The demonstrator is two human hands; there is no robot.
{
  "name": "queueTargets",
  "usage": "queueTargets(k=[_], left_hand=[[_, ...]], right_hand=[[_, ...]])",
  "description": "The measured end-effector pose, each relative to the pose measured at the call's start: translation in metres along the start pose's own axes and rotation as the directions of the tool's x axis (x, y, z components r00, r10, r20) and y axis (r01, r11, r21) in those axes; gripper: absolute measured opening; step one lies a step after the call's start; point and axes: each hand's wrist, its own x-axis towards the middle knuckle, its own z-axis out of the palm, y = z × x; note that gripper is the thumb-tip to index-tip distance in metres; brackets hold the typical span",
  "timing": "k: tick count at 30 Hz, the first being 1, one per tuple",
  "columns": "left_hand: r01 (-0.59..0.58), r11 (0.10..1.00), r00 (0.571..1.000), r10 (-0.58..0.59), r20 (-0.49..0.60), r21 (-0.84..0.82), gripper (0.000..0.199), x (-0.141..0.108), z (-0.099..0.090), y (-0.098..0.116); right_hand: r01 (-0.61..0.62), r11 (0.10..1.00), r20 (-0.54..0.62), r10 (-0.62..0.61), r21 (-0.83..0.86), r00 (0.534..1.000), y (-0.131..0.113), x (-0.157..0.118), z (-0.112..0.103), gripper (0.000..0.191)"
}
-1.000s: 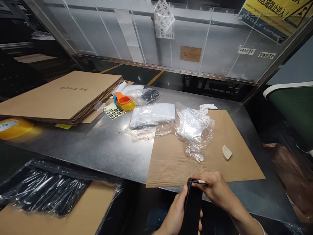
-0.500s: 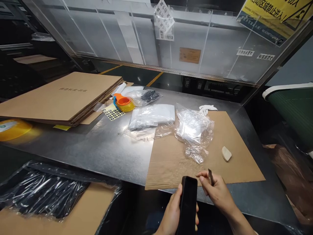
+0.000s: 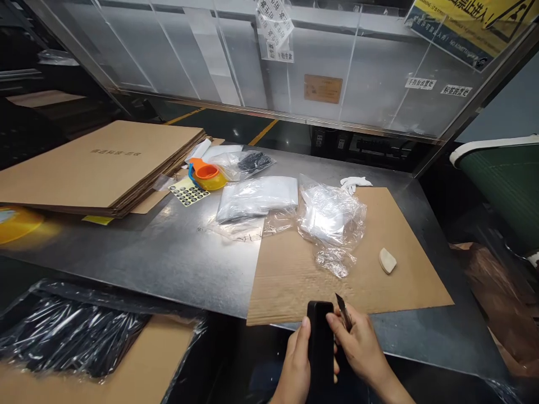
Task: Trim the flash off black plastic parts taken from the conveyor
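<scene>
My left hand (image 3: 295, 362) is wrapped round a long black rectangular piece (image 3: 320, 342), which it holds upright in front of me at the table's near edge. In my right hand (image 3: 361, 339) is a small dark pointed blade (image 3: 342, 310), its tip sticking up past the fingers. The right thumb and fingertips are close against the black piece's right edge; whether they press on it I cannot tell. Beyond both hands lies a flat cardboard sheet (image 3: 290, 280). On it are a crumpled clear plastic bag (image 3: 332, 219) and a small cream-coloured wedge-shaped block (image 3: 387, 261).
The metal table (image 3: 168, 269) bears a stack of cardboard (image 3: 109, 163), an orange tape dispenser (image 3: 207, 173), a sticker sheet (image 3: 189, 191), a wrapped white packet (image 3: 257, 196) and white gloves (image 3: 356, 182). Black plastic-wrapped material (image 3: 76, 331) sits lower left. A clear panel (image 3: 374, 73) stands behind.
My right hand has moved left with the blade, up beside the black piece. The blade's tip now points up and left. The view has shifted slightly.
</scene>
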Motion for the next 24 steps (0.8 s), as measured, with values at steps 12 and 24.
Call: queueTargets(k=[12,24], left_hand=[[0.212,0.943,0.975,-0.186,0.12,-0.258,0.055,0.008,0.004,0.011],[0.24,0.945,0.965,-0.209,0.158,-0.22,0.066,0.012,-0.003,0.016]], right_hand=[[-0.162,0.921,0.247,0.074,0.355,0.966,0.035,-0.034,0.01,0.068],[-0.142,0.955,0.011,0.144,0.262,0.99,0.023,-0.026,-0.013,0.037]])
